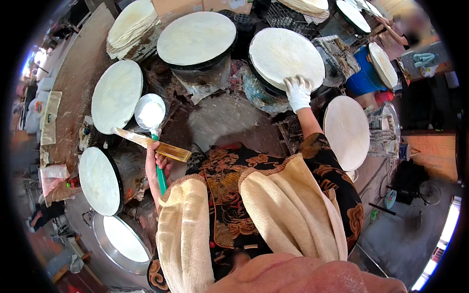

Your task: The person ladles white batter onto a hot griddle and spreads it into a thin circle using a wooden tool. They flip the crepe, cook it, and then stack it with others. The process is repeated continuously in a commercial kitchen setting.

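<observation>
My left hand [159,163] is closed round the green handle of a white-filled ladle [150,111] and a flat wooden scraper [171,151]; the scraper lies crosswise over the handle. White batter or paste coats the scraper's far end. My right hand [298,93], in a white glove, rests with fingers spread on the near edge of a large round white flatbread [286,53]. That flatbread lies on a round black griddle [254,73] ahead and to the right. Left of the ladle, another flatbread [116,95] covers a griddle.
More flatbread-covered griddles ring me, including one ahead [195,39] and one to the right [347,132]. A stack of flatbreads [132,24] stands far left. Near left is a metal basin [105,229] with white liquid. A blue drum [362,73] and another person are far right.
</observation>
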The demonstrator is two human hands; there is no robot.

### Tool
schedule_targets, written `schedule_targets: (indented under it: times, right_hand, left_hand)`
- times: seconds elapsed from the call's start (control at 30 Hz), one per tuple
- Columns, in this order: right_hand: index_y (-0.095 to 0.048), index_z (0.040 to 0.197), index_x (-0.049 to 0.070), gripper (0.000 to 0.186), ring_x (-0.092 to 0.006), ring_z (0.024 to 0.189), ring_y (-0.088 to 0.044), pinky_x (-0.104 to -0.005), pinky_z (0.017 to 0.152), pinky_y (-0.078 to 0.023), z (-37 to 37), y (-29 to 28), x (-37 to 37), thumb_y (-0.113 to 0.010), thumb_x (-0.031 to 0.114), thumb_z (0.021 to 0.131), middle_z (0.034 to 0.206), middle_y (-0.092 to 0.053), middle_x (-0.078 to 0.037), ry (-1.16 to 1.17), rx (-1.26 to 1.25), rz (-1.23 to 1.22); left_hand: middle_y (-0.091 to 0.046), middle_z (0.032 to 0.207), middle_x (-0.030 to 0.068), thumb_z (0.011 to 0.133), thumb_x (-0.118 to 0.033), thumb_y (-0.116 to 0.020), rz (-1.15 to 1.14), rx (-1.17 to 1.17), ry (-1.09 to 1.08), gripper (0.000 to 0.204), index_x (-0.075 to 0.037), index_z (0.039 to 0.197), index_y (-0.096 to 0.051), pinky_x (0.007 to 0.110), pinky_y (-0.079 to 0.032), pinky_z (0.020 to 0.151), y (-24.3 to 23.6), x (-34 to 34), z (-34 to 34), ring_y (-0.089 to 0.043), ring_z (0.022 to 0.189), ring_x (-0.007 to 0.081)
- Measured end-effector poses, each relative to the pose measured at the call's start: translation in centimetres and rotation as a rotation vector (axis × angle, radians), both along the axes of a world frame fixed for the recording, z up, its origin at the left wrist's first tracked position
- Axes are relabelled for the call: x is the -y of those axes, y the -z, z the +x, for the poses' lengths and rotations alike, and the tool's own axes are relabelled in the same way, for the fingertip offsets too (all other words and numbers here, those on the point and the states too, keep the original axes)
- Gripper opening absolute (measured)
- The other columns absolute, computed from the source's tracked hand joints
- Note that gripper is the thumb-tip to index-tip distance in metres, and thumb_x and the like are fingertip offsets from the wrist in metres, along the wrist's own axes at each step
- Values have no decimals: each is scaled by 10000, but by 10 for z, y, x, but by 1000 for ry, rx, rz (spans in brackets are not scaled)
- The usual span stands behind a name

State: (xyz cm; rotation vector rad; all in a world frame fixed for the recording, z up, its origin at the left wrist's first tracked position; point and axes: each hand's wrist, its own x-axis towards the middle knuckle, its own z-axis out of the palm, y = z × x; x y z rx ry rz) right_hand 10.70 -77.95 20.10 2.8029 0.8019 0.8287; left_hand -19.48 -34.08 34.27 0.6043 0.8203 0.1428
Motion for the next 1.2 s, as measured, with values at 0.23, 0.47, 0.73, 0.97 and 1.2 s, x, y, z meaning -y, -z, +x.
schedule_targets:
  times: [0.23, 0.47, 0.73, 0.97, 1.2]
  right_hand:
    - [-710, 941, 286, 206, -261, 1264, -378, -531, 1043, -213, 32, -49, -1, -606, 413, 818, 1204, -576, 71, 229, -220, 115]
    - [-708, 914, 294, 204, -187, 1212, -429, -464, 1030, -204, 108, -147, 21, -606, 437, 812, 1058, -637, 149, 156, 200, 334]
    - [-696, 978, 242, 288, -203, 1189, -481, -428, 970, -354, 142, -302, -38, -527, 449, 872, 1148, -618, 67, 45, 123, -48]
    - [-671, 1008, 97, 374, -382, 899, -617, -440, 802, -474, 134, -326, -107, -536, 413, 860, 947, -653, -200, -237, -96, 72]
    - [-680, 978, 49, 405, -369, 887, -627, -434, 805, -470, 117, -353, -196, -572, 401, 811, 915, -648, -231, -327, -278, 248]
  left_hand:
    - [-381, 407, -86, 838, -231, -647, 16, 4, -4, 345, -195, 600, -399, 168, -254, 274, -9, 2, 0, -335, 278, 34]
    - [-370, 397, -92, 846, -257, -632, 62, -57, -2, 373, -201, 574, -382, 177, -258, 269, -21, 7, -2, -332, 279, 29]
    - [-372, 420, -94, 842, -258, -632, 2, -35, 2, 363, -203, 588, -378, 187, -248, 268, -26, 4, -5, -334, 297, 29]
    - [-372, 422, -78, 831, -252, -634, 29, 55, -16, 360, -202, 576, -385, 199, -233, 282, -32, 1, -16, -336, 306, 51]
    - [-356, 399, -52, 826, -232, -606, 50, 177, -8, 346, -179, 570, -379, 209, -259, 310, -26, -16, -19, -328, 297, 82]
